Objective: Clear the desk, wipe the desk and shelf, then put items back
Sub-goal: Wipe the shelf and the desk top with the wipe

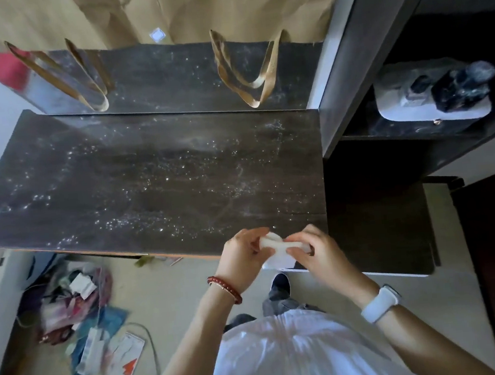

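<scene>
A dark wooden desk fills the middle of the view, its top speckled with dust and crumbs. Above its near right edge, my left hand and my right hand both grip a small white wipe, stretched between the fingers. A raised dark shelf runs along the back of the desk, with brown paper bags standing on it, their handles hanging down.
To the right stands a dark shelving unit holding a white box with dark objects. A heap of removed items, papers and cables lies on the floor at the lower left. A dark low surface adjoins the desk on the right.
</scene>
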The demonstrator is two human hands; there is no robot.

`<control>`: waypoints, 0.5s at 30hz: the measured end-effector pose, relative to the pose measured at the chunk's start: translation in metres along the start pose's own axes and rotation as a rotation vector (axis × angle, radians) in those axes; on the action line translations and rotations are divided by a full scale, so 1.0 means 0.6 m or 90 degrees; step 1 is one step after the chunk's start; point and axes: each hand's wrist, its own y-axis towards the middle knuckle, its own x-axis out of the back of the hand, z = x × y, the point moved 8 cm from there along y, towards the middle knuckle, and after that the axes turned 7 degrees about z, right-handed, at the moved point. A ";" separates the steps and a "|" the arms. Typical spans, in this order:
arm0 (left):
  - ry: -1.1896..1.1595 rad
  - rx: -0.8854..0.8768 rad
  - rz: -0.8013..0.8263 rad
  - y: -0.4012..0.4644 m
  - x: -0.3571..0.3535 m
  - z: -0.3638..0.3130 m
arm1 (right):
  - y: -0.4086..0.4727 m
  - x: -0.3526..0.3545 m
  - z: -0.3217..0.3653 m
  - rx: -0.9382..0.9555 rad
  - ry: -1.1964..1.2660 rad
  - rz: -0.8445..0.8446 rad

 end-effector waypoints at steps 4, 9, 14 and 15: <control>0.109 0.005 -0.063 0.022 0.019 -0.009 | -0.005 0.065 0.008 0.034 -0.082 -0.185; 0.310 0.070 -0.090 0.050 0.045 0.040 | -0.011 0.094 -0.014 -0.008 -0.265 -0.347; 0.415 0.087 0.000 0.075 0.056 0.098 | -0.011 -0.005 -0.059 -0.039 -0.333 -0.116; 0.430 0.077 0.003 0.080 0.061 0.103 | -0.018 -0.009 -0.051 -0.029 -0.353 -0.143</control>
